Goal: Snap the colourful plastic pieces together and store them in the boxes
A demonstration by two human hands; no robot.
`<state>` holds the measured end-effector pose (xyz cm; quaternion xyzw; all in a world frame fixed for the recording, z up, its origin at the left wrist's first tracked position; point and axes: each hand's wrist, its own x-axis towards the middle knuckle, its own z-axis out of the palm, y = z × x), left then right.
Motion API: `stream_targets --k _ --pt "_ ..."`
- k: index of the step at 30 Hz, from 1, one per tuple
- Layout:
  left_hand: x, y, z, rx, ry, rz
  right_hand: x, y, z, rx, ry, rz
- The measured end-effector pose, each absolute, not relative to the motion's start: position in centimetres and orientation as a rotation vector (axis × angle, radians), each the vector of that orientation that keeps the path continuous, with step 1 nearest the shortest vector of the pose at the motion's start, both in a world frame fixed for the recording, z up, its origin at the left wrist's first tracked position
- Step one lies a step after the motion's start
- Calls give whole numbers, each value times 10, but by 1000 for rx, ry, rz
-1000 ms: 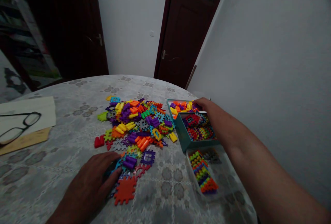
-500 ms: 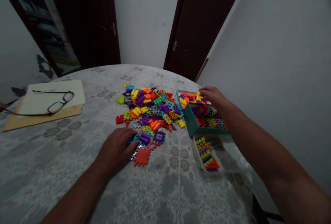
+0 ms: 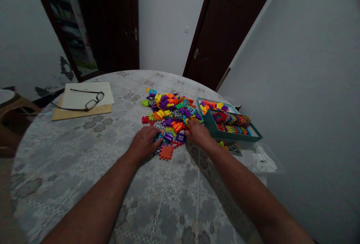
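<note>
A heap of small coloured plastic building pieces (image 3: 171, 110) lies on a round table with a lace cloth (image 3: 84, 161). My left hand (image 3: 144, 142) rests palm down at the near edge of the heap, its fingers curled over some pieces beside a flat orange piece (image 3: 166, 152). My right hand (image 3: 198, 133) lies on the heap's near right edge, fingers bent onto the pieces; what they hold, if anything, is hidden. A teal box (image 3: 213, 129) with sorted pieces stands just right of that hand.
A clear tray (image 3: 261, 161) with a few pieces sits near the box at the table's right edge. Glasses (image 3: 90, 103) lie on papers (image 3: 81, 112) at the far left. A wall runs close on the right; dark doors stand behind.
My right hand has left the teal box and come down left onto the near edge of the heap. The view has pulled back. My left hand stays at the heap.
</note>
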<state>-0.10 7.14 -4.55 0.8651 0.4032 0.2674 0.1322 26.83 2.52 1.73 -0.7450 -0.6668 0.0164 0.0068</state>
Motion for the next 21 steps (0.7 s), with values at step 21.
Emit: stream_targets --k 21 --pt "0 72 -51 2584 1145 751 233 18 18 -1868 -2402 -150"
